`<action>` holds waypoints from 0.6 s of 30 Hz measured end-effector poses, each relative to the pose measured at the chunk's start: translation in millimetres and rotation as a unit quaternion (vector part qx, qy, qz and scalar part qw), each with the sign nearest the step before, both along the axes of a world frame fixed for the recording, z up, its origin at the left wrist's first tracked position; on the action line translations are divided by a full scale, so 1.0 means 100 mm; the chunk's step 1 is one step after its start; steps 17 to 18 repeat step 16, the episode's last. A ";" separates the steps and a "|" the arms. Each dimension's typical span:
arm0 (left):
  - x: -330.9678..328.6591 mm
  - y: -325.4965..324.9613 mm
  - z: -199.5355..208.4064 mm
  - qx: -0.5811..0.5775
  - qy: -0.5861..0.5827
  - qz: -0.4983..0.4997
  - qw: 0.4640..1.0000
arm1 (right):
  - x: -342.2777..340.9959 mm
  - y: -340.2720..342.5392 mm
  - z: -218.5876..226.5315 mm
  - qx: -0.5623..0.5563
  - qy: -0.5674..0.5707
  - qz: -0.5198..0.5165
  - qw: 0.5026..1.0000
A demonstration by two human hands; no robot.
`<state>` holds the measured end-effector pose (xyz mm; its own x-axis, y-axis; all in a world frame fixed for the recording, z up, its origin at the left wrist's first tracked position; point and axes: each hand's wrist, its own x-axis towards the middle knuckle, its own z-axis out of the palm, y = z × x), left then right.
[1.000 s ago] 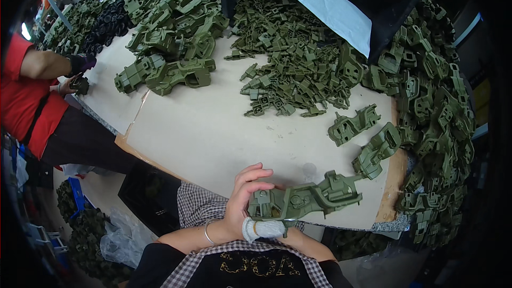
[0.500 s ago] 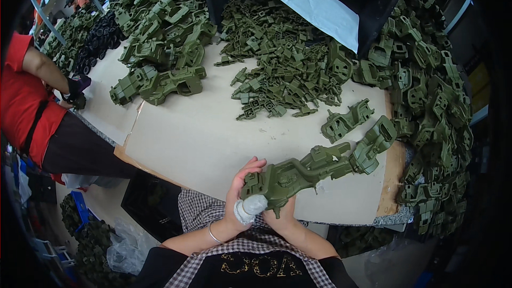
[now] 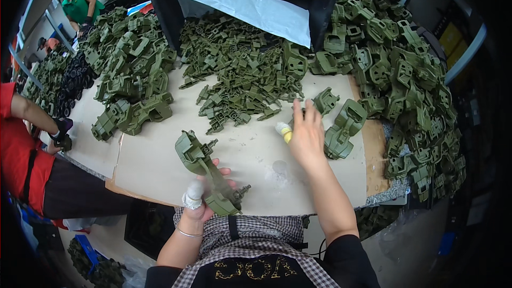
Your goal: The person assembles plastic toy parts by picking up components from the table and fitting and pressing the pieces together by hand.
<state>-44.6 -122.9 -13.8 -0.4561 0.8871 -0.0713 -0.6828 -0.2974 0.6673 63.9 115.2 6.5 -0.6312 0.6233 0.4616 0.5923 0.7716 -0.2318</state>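
My left hand (image 3: 201, 207) is closed round an olive-green plastic vehicle part (image 3: 214, 182), held tilted above the near side of the table. This part has a narrow middle and short pegs sticking out on its right side. A white wrap covers the left thumb. My right hand (image 3: 308, 137) is stretched forward over the table, fingers apart, its thumb wrapped in white and yellow. Its fingertips are beside a smaller green part (image 3: 325, 100); whether they touch it I cannot tell. Right of that hand lies a larger green part (image 3: 345, 130).
Small green pieces (image 3: 245, 74) are heaped before a black bin (image 3: 165, 16) with a white sheet (image 3: 240, 5). Larger green parts are piled left (image 3: 128, 69) and right (image 3: 400, 80). A co-worker in red (image 3: 26, 149) stands at the left, another in green (image 3: 80, 2) farther back.
My right hand has come away from under the held part and reached forward. My left hand has turned that part and brought it leftward. The view has also shifted.
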 end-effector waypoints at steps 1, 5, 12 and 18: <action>0.00 0.02 0.03 0.005 0.003 -0.008 1.000 | 0.00 0.06 -0.11 0.010 -0.040 -0.009 0.999; -0.11 -0.15 -0.03 0.024 -0.053 0.081 0.995 | 0.21 -0.17 -0.19 -0.070 -0.039 0.078 0.994; -0.16 -0.26 -0.19 0.002 -0.060 0.102 0.993 | 0.64 -0.79 -0.14 -0.015 0.084 0.021 0.996; -0.16 -0.11 -0.22 0.038 -0.097 0.088 0.991 | 0.77 -0.69 -0.22 -0.224 -0.018 -0.070 0.972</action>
